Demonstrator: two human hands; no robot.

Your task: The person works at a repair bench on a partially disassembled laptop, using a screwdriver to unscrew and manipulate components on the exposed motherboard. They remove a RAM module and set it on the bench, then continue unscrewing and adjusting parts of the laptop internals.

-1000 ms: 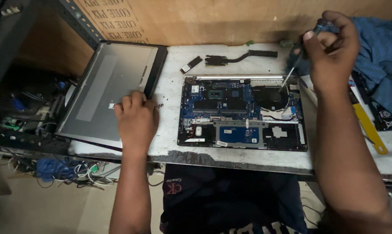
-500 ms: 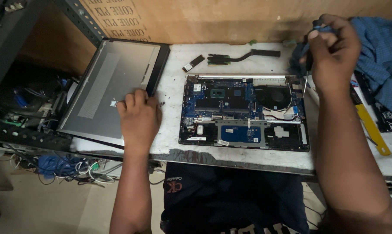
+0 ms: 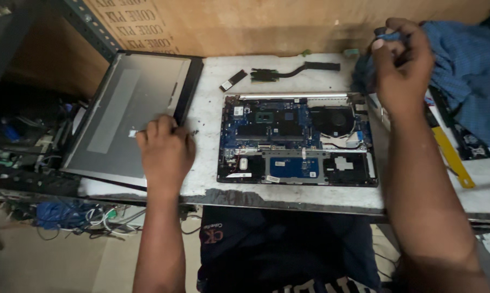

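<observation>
An opened laptop base [image 3: 296, 163] lies on the white worktable [image 3: 207, 130], its blue circuit board [image 3: 266, 122] and black fan [image 3: 334, 120] bare. My left hand [image 3: 164, 153] rests on the table with its fingertips on the right edge of a grey laptop cover [image 3: 125, 108], gripping nothing. My right hand [image 3: 399, 62] is up at the table's far right, beyond the base's corner. It is closed around a small blue-handled tool [image 3: 388, 37] and pressed against a blue cloth [image 3: 467, 65]. The tool's shaft is hidden.
A black heat pipe with a copper plate [image 3: 293, 71] and a small black strip [image 3: 233, 80] lie behind the base. A yellow-handled tool [image 3: 451, 154] lies at the right. Brown cardboard [image 3: 245, 21] stands at the back, a dark rack [image 3: 17, 135] with cables at the left.
My right hand has lifted the tool away from the fan and moved back and right to the blue cloth; its thin shaft no longer shows. The left hand has stayed put.
</observation>
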